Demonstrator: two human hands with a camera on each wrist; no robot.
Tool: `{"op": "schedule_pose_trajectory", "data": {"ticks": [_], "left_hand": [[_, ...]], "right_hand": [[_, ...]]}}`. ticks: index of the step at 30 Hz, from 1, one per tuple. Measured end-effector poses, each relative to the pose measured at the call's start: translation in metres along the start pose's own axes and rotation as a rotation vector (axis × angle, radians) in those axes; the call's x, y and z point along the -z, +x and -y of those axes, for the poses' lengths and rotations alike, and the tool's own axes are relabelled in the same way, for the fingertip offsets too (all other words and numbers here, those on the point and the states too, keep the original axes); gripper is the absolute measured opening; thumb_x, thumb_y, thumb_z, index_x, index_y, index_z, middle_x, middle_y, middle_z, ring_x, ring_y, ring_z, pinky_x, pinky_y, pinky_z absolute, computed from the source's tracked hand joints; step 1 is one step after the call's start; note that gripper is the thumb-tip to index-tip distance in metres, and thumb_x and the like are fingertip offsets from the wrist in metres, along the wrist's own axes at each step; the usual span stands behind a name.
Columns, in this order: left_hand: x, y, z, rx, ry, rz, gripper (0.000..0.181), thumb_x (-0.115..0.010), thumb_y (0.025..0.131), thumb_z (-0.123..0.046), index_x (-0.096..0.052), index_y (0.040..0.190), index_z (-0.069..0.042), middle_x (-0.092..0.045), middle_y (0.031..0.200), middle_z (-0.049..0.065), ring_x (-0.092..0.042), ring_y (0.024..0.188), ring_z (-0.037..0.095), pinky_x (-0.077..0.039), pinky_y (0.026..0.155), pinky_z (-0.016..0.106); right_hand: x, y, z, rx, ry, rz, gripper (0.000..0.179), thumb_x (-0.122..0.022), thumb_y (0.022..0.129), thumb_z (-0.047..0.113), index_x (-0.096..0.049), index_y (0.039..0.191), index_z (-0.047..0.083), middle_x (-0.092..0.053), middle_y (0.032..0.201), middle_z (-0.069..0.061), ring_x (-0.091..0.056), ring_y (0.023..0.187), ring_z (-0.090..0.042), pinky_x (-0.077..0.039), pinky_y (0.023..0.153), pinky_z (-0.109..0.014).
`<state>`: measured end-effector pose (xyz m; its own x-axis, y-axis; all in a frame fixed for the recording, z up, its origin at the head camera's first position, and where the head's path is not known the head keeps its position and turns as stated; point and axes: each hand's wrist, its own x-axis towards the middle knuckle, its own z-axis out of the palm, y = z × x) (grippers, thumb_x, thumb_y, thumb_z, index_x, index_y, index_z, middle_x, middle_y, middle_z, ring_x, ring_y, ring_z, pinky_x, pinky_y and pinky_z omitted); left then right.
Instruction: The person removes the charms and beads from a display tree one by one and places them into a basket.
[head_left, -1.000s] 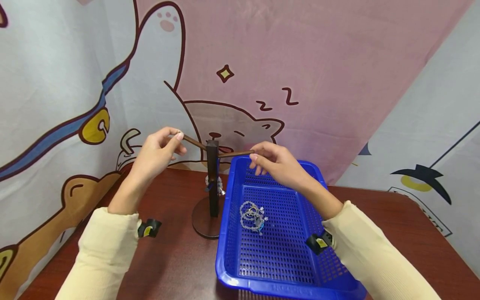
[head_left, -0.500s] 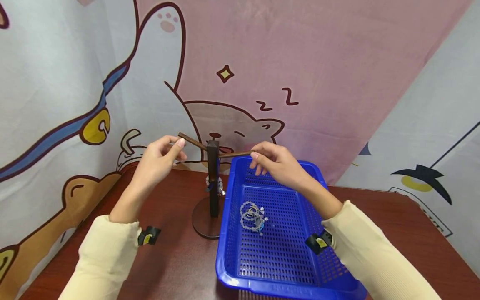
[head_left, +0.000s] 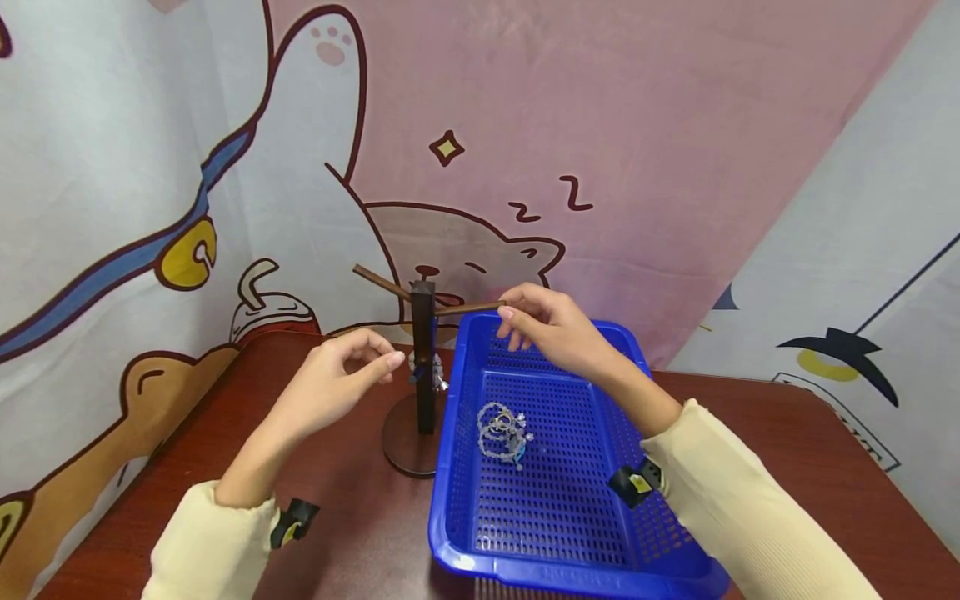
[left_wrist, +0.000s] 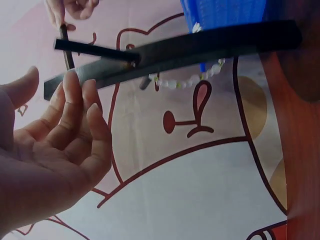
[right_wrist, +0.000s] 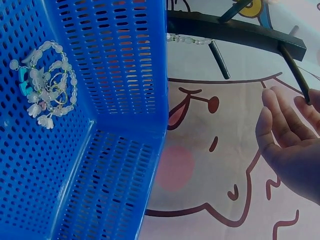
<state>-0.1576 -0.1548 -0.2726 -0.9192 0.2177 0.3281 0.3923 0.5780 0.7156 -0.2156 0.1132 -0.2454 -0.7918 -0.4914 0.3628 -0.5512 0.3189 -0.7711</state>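
Note:
A dark wooden jewelry stand rises from a round base, with pegs sticking out on both sides near its top. My right hand pinches the tip of the right peg between thumb and fingers. My left hand is just left of the post, below the left peg. In the left wrist view its thumb stands apart from loosely bent fingers that hold nothing. A beaded bracelet hangs on a lower peg. Several pale beaded bracelets lie together in a blue plastic basket.
The basket stands directly right of the stand on a reddish-brown table. Behind the table hangs a cloth printed with cartoon animals. Black wrist cameras sit at both cuffs.
My left hand has let go of the left peg and moved down and right toward the post. My right hand has kept its pinch on the right peg.

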Motion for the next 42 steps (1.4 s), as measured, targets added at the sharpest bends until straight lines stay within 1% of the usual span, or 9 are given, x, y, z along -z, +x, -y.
{"op": "schedule_pose_trajectory", "data": {"ticks": [5, 12, 18, 21, 25, 28, 32, 38, 42], "left_hand": [[-0.009, -0.007, -0.003, -0.030, 0.000, -0.010, 0.020, -0.068, 0.082, -0.031, -0.062, 0.087, -0.013, -0.063, 0.073, -0.006, -0.057, 0.070, 0.010, -0.042, 0.063, 0.031], [-0.019, -0.012, -0.011, -0.066, 0.032, -0.089, 0.018, -0.072, 0.080, -0.025, -0.061, 0.084, -0.012, -0.061, 0.069, -0.006, -0.056, 0.066, 0.009, -0.040, 0.058, 0.028], [-0.026, -0.012, -0.013, -0.066, 0.048, -0.159, 0.014, -0.072, 0.079, -0.017, -0.060, 0.083, -0.010, -0.060, 0.068, -0.005, -0.055, 0.062, 0.009, -0.039, 0.056, 0.027], [-0.027, -0.013, -0.012, -0.067, 0.059, -0.180, 0.013, -0.072, 0.079, -0.015, -0.060, 0.082, -0.010, -0.060, 0.068, -0.004, -0.054, 0.061, 0.009, -0.039, 0.055, 0.027], [-0.026, -0.016, -0.012, -0.061, 0.069, -0.192, 0.012, -0.072, 0.080, -0.015, -0.061, 0.081, -0.011, -0.060, 0.069, -0.004, -0.054, 0.061, 0.009, -0.039, 0.055, 0.027], [-0.023, -0.018, -0.011, -0.041, 0.066, -0.196, 0.012, -0.072, 0.080, -0.016, -0.062, 0.081, -0.010, -0.060, 0.068, -0.004, -0.054, 0.060, 0.010, -0.040, 0.054, 0.027], [-0.019, -0.020, -0.008, -0.016, 0.066, -0.199, 0.010, -0.070, 0.081, -0.016, -0.063, 0.082, -0.009, -0.062, 0.070, -0.004, -0.056, 0.062, 0.010, -0.041, 0.056, 0.027], [-0.013, -0.020, -0.003, -0.001, 0.079, -0.186, 0.007, -0.067, 0.084, -0.015, -0.065, 0.086, -0.009, -0.065, 0.076, -0.001, -0.057, 0.066, 0.011, -0.041, 0.057, 0.028], [-0.008, -0.018, 0.002, 0.007, 0.082, -0.172, 0.006, -0.065, 0.085, -0.014, -0.065, 0.088, -0.009, -0.064, 0.074, -0.002, -0.058, 0.068, 0.013, -0.041, 0.060, 0.030]], "right_hand": [[0.000, 0.000, 0.000, -0.001, -0.001, 0.003, 0.014, -0.051, 0.094, 0.009, -0.057, 0.101, 0.000, -0.063, 0.077, -0.010, -0.060, 0.063, -0.029, -0.047, 0.055, -0.029], [0.000, 0.001, 0.001, -0.014, 0.003, 0.004, 0.014, -0.051, 0.094, 0.010, -0.057, 0.102, 0.000, -0.063, 0.077, -0.009, -0.060, 0.062, -0.023, -0.047, 0.055, -0.029], [0.000, 0.000, 0.001, -0.021, 0.010, 0.005, 0.014, -0.051, 0.094, 0.010, -0.057, 0.102, 0.000, -0.063, 0.077, -0.009, -0.059, 0.065, -0.032, -0.047, 0.056, -0.029], [-0.001, 0.000, 0.002, -0.023, 0.012, 0.006, 0.014, -0.052, 0.094, 0.010, -0.057, 0.102, 0.000, -0.063, 0.077, -0.010, -0.060, 0.065, -0.030, -0.047, 0.057, -0.029], [-0.001, -0.002, 0.003, -0.019, 0.017, 0.018, 0.012, -0.054, 0.092, 0.007, -0.056, 0.101, 0.000, -0.063, 0.079, -0.015, -0.060, 0.065, -0.025, -0.048, 0.059, -0.029], [-0.002, -0.004, 0.004, -0.006, 0.040, 0.035, 0.012, -0.056, 0.090, 0.003, -0.055, 0.101, -0.002, -0.064, 0.081, -0.017, -0.060, 0.067, -0.031, -0.049, 0.060, -0.030], [-0.004, -0.006, 0.009, 0.011, 0.074, 0.060, 0.013, -0.058, 0.086, -0.002, -0.055, 0.099, -0.003, -0.064, 0.079, -0.014, -0.060, 0.070, -0.038, -0.050, 0.061, -0.031], [-0.008, -0.007, 0.016, 0.033, 0.094, 0.106, 0.010, -0.058, 0.085, -0.004, -0.055, 0.094, -0.001, -0.062, 0.077, -0.014, -0.060, 0.069, -0.030, -0.049, 0.063, -0.031], [-0.011, -0.008, 0.020, 0.056, 0.111, 0.138, 0.009, -0.058, 0.084, -0.006, -0.054, 0.092, -0.002, -0.061, 0.075, -0.008, -0.060, 0.069, -0.027, -0.049, 0.064, -0.031]]}}
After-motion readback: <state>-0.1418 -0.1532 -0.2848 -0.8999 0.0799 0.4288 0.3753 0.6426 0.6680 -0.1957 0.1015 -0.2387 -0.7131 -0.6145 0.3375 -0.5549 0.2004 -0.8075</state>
